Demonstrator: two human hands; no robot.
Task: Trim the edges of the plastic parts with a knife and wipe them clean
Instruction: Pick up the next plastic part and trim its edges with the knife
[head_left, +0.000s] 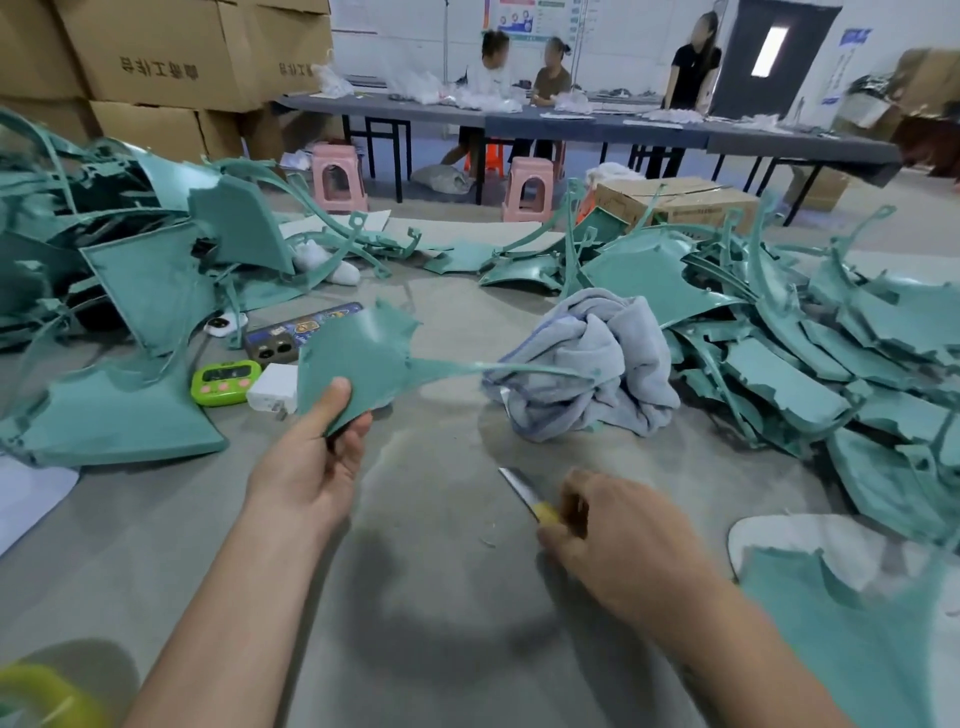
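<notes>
Two grips busy: my left grip (306, 467) pinches plastic part (363, 358) by corner, right grip (615, 530) holds knife (525, 498). Part looks light, thin, springy.

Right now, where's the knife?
Head view, lower centre-right: the right hand holds the knife by its yellow handle, just nearer than the crumpled towel.

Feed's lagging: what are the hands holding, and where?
Left hand pinches the plastic part at its lower corner; right hand grips the knife by its yellow handle.
</notes>
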